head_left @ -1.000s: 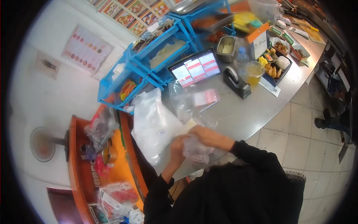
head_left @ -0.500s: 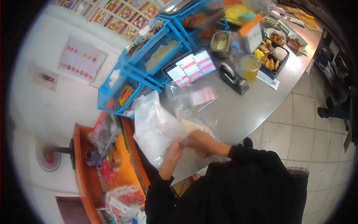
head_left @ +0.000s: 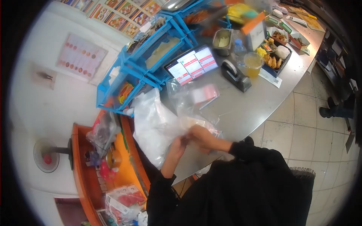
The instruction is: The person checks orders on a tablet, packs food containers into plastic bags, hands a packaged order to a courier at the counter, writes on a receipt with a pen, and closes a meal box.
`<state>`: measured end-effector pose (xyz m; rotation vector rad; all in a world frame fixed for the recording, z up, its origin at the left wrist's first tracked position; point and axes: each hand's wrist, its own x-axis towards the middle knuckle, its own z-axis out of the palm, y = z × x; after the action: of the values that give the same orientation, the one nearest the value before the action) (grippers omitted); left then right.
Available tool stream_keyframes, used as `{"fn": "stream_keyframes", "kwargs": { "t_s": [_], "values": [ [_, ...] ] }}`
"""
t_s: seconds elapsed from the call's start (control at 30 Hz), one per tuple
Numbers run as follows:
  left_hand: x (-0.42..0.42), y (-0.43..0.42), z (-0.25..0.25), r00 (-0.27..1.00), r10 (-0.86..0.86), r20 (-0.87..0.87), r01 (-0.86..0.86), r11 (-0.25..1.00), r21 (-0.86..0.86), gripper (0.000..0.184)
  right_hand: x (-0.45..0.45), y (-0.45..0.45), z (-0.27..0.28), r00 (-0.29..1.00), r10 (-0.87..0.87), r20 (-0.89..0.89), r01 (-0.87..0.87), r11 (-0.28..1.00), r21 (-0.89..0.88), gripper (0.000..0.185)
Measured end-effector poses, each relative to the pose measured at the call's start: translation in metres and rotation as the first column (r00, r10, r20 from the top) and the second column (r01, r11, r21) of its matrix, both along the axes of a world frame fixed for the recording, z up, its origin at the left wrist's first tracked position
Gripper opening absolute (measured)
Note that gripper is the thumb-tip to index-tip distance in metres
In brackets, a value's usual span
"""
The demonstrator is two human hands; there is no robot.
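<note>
A white plastic bag point(head_left: 149, 122) lies crumpled along the left edge of the steel counter, its near edge gathered at my hands. My left hand point(head_left: 177, 147) is closed at that edge, fingers pinched against the thin plastic. Beside it, almost touching, my right hand point(head_left: 203, 138) is curled with its fingers on the same plastic; its fingertips are blurred. Clear plastic packaging point(head_left: 183, 101) is spread just beyond, next to a pink-and-white paper pad point(head_left: 205, 94). Exactly what lies under the fingers is hidden.
A lit tablet point(head_left: 192, 66) leans by blue stacked baskets point(head_left: 145, 71). Across the counter point(head_left: 241, 113) stand a tape dispenser point(head_left: 235, 77), a drink cup point(head_left: 252, 66), a water bottle point(head_left: 239, 49) and a food tray point(head_left: 277, 58). An orange shelf point(head_left: 81, 158) is at left.
My right hand has drawn in closer to my left, and its fingers have turned toward the bag's edge. The view has shifted slightly.
</note>
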<state>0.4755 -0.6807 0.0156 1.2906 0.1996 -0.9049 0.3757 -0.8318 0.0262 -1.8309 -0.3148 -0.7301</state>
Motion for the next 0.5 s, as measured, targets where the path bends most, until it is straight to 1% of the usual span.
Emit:
{"fn": "stream_keyframes", "kwargs": {
  "t_s": [0.03,0.07,0.1,0.13,0.17,0.2,0.27,0.3,0.33,0.37,0.4,0.47,0.5],
  "values": [
    [0.0,0.003,0.001,0.994,-0.104,0.01,0.105,0.992,-0.074,0.024,-0.011,-0.002,0.017,0.982,0.059,-0.179,-0.022,0.979,0.203,0.007],
    [-0.002,0.004,0.001,0.995,-0.096,0.006,0.096,0.993,-0.071,0.024,-0.013,-0.001,0.019,0.959,0.108,-0.263,-0.025,0.953,0.301,0.006],
    [-0.008,-0.001,0.007,0.998,-0.049,0.025,0.05,0.998,-0.03,0.025,-0.014,0.0,0.021,0.928,0.157,-0.338,-0.011,0.917,0.398,0.006],
    [-0.012,-0.005,0.011,0.999,-0.003,0.045,0.002,1.0,0.01,0.026,-0.009,0.002,0.014,0.943,0.154,-0.296,0.003,0.883,0.469,0.007],
    [-0.014,-0.007,0.012,0.999,0.006,0.042,-0.006,1.0,0.012,0.026,-0.006,0.005,0.007,0.955,0.147,-0.256,0.014,0.843,0.538,0.009],
    [-0.016,-0.008,0.011,0.999,0.02,0.047,-0.02,1.0,0.0,0.026,-0.003,0.008,0.001,0.953,0.156,-0.259,0.009,0.842,0.54,0.009],
    [-0.019,-0.012,0.01,0.998,0.04,0.05,-0.039,0.999,-0.013,0.025,0.0,0.012,-0.009,0.957,0.174,-0.231,0.073,0.626,0.776,0.018],
    [-0.022,-0.016,0.011,0.994,0.068,0.081,-0.07,0.997,0.016,0.025,-0.001,0.009,-0.007,0.956,0.179,-0.233,0.071,0.627,0.775,0.018],
    [-0.024,-0.019,0.013,0.989,0.095,0.111,-0.101,0.994,0.044,0.024,-0.002,0.004,-0.005,0.932,0.24,-0.272,0.084,0.588,0.805,0.022],
    [-0.027,-0.02,0.015,0.989,0.101,0.106,-0.106,0.993,0.045,0.024,-0.003,0.0,-0.002,0.902,0.302,-0.309,0.102,0.546,0.832,0.027],
    [-0.033,-0.025,0.025,0.988,0.084,0.131,-0.088,0.996,0.021,0.023,-0.004,-0.002,0.001,0.898,0.308,-0.315,0.105,0.545,0.832,0.027],
    [-0.04,-0.03,0.039,0.986,0.073,0.151,-0.073,0.997,-0.003,0.023,-0.003,-0.007,0.007,0.853,0.339,-0.396,0.073,0.674,0.735,0.028],
    [-0.04,-0.031,0.044,0.992,0.063,0.11,-0.061,0.998,-0.028,0.021,-0.002,-0.009,0.007,0.85,0.343,-0.4,0.073,0.675,0.734,0.028]
  ]
}}
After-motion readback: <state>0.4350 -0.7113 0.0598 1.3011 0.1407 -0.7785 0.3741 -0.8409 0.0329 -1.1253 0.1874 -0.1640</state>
